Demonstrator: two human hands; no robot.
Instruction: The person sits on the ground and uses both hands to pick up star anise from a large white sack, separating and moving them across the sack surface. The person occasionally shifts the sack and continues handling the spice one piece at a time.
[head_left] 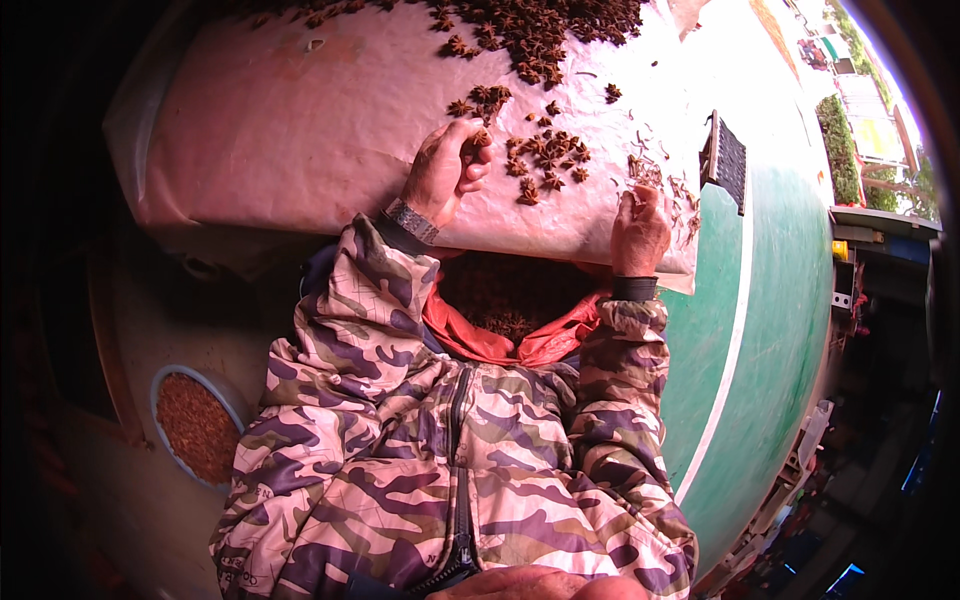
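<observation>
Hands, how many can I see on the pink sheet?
2. The left hand pinches a star anise pod; the right hand rests near the sheet's front edge.

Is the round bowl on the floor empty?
No, the round bowl at the person's left side is filled with a reddish-brown grainy stuff.

Two hands [445, 175], one wristwatch [412, 221], one round bowl [196, 428], one red bag [500, 345], uncounted star anise pods [545, 160].
</observation>
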